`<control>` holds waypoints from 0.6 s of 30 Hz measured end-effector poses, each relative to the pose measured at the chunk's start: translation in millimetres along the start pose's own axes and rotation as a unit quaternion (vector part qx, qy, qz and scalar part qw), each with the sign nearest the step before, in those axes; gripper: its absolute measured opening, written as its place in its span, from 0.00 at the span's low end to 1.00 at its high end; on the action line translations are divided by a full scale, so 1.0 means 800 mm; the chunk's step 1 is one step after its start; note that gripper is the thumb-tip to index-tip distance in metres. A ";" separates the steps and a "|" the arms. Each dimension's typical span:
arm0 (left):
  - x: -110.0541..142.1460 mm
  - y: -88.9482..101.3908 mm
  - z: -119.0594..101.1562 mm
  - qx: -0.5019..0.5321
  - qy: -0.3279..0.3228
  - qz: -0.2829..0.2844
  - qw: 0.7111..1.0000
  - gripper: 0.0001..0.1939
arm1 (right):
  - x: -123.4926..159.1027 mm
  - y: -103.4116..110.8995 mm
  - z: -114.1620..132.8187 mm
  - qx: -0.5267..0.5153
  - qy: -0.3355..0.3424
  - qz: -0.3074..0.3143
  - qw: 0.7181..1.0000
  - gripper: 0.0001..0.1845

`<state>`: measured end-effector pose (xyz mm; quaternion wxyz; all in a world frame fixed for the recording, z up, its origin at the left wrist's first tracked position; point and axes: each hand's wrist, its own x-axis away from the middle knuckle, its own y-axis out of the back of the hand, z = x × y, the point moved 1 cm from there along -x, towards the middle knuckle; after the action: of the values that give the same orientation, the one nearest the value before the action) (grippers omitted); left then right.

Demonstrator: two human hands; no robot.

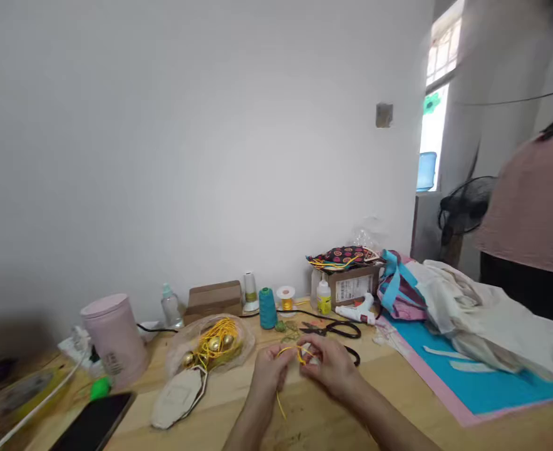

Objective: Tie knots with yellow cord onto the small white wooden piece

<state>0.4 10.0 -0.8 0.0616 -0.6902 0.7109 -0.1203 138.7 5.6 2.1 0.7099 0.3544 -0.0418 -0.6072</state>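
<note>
Had a phone at near left on the wooden table, with a pink tub just beyond. Showed next a pale cutout at the near side of a clear bag with gold balls inside. Pinched yellow cord in the left hand, between thumb and fingertips, with a loose end hanging toward the near side. Probably called for a firm, still pinch here, with the loose end kept out of the loop. Held the cord's small loop or knot up between both hands, near the table's middle; could not tell a tied knot from a plain crossing. Pinched the cord's other side in the right hand, with exact finger contact too blurred to read. Likely called for a slow, even pull there, easing the loop small without kinking. Had scissors just beyond the right hand, near enough to warrant care, then a glue gun and a blue sheet farther right.
</note>
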 end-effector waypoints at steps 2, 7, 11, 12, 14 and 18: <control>0.004 -0.002 -0.002 0.011 -0.005 0.007 1.000 0.13 | -0.001 0.004 -0.003 -0.050 -0.010 -0.005 0.999 0.17; 0.007 -0.004 -0.006 0.023 -0.050 0.047 0.997 0.10 | -0.003 0.010 -0.003 -0.198 -0.014 0.044 0.979 0.17; 0.007 -0.003 -0.006 -0.009 -0.072 0.047 0.996 0.08 | -0.001 0.016 0.001 -0.253 -0.006 0.103 0.962 0.12; 0.007 -0.003 -0.006 -0.015 -0.073 0.047 0.996 0.08 | 0.000 0.018 0.001 -0.262 -0.014 0.118 0.958 0.12; 0.008 -0.004 -0.007 -0.021 -0.071 0.055 0.996 0.08 | 0.002 0.022 0.000 -0.276 -0.037 0.144 0.949 0.13; 0.013 -0.008 -0.010 -0.024 -0.063 0.068 0.995 0.09 | 0.002 0.028 -0.002 -0.296 -0.048 0.159 0.941 0.15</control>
<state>4.4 0.5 9.7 0.0978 -0.6475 0.7538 -0.0544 158.7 5.6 12.7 0.8674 0.0876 0.0496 -0.4874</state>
